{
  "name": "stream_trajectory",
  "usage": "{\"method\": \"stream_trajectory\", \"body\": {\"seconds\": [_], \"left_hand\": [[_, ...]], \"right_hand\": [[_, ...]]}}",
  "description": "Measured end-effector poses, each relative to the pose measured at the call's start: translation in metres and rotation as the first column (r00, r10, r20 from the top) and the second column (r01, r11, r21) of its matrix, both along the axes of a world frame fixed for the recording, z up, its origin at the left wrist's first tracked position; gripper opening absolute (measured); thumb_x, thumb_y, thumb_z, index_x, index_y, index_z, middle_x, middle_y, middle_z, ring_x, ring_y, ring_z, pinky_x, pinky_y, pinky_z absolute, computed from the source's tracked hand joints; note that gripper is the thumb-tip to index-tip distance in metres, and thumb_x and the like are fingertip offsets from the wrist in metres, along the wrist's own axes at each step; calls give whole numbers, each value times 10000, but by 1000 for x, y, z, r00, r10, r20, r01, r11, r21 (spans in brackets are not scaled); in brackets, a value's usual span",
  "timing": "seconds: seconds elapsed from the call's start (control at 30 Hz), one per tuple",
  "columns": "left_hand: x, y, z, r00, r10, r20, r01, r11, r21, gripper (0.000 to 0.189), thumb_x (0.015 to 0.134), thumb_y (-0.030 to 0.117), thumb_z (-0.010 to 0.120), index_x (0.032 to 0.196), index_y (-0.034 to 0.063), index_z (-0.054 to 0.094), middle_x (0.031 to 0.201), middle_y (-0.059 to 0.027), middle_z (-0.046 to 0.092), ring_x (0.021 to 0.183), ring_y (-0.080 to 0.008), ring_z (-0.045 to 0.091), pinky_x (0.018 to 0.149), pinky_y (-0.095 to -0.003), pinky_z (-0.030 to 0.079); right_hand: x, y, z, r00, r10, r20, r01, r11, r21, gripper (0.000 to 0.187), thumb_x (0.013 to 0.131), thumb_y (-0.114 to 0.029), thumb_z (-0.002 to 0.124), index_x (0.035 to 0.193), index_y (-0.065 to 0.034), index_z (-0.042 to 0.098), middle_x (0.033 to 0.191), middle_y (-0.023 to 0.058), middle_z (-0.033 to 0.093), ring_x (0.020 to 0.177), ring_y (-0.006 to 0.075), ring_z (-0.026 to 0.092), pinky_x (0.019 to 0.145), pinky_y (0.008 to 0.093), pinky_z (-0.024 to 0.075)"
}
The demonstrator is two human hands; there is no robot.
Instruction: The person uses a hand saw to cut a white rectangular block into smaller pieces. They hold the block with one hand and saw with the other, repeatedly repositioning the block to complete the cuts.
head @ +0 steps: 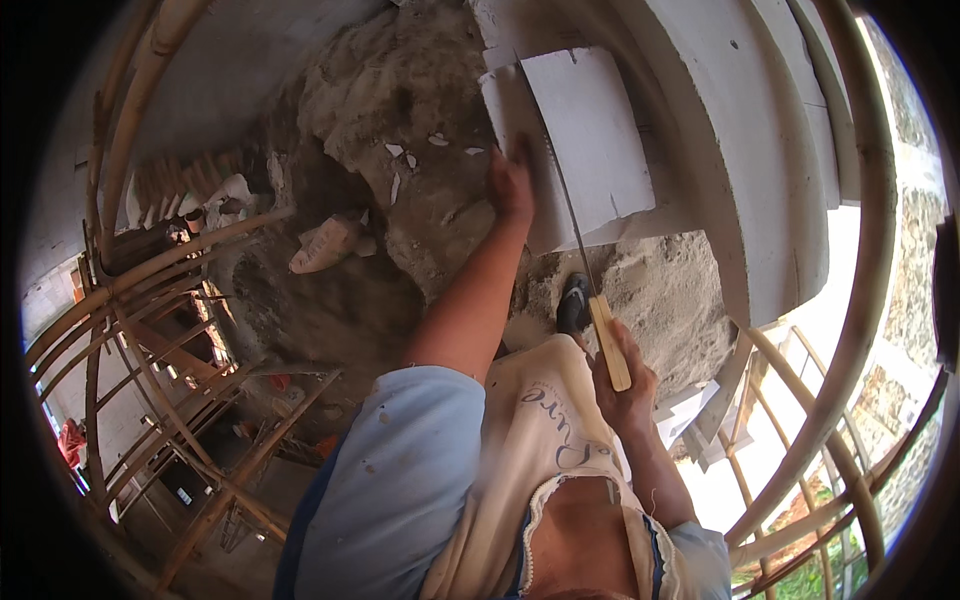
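A pale lightweight concrete block (592, 142) lies ahead of me on another pale slab-like block (660, 225). Across its upper face runs the thin blade of a handsaw (564, 184), separating a narrower shaded left part from a wider bright right part. My right hand (628, 386) is wrapped around the saw's light wooden handle, close to my body. On the block's left side, my left hand (511, 184) grips the edge beside the blade. How deep the blade sits in the block cannot be told.
Bamboo poles (862, 187) curve along the right, with more bamboo scaffolding (165, 420) at lower left. A large sand heap (435, 82) bears white chips (395, 187). A crumpled sack (326, 244) lies left. A pale wall (739, 150) stands right; my shoe (574, 304) is below the block.
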State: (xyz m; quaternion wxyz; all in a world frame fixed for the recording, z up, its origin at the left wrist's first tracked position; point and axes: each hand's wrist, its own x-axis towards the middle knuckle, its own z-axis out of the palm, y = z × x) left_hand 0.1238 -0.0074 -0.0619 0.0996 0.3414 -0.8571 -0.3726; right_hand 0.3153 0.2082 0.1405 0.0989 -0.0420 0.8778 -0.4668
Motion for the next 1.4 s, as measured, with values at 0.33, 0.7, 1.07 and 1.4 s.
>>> {"method": "stream_trajectory", "body": {"seconds": [0.33,0.7,1.07,1.4], "left_hand": [[-10,-1,27,1000,-25,-18,26,998,49,640,1006,476,464,1178,-132,568,1091,-363,622,1040,-482,608,901,-484,488],[2,4,19,996,-16,-89,21,999,47,649,999,464,466,1207,-146,545,1115,-373,609,1061,-497,591,923,-498,469],[-9,10,20,990,-13,-140,35,988,153,591,992,452,491,1161,-107,581,1103,-357,620,1047,-483,599,898,-501,468],[-8,10,30,999,-15,-48,22,989,147,628,999,454,472,1191,-138,553,1145,-348,609,1088,-474,583,936,-470,462]], "right_hand": [[27,3,5,986,-129,107,141,984,-110,536,863,-20,652,1375,-51,498,1210,230,646,970,346,699,789,375,583],[-9,-20,-20,985,-139,100,149,983,-107,525,858,-33,650,1364,-33,509,1224,197,655,998,348,698,830,352,571],[-17,-7,-34,989,-90,121,104,988,-111,566,824,-4,656,1369,-20,500,1244,220,636,986,362,698,788,394,589],[14,27,-28,991,-41,124,45,998,-32,619,792,-37,692,1378,-129,513,1093,191,690,839,358,705,719,391,576]]}}
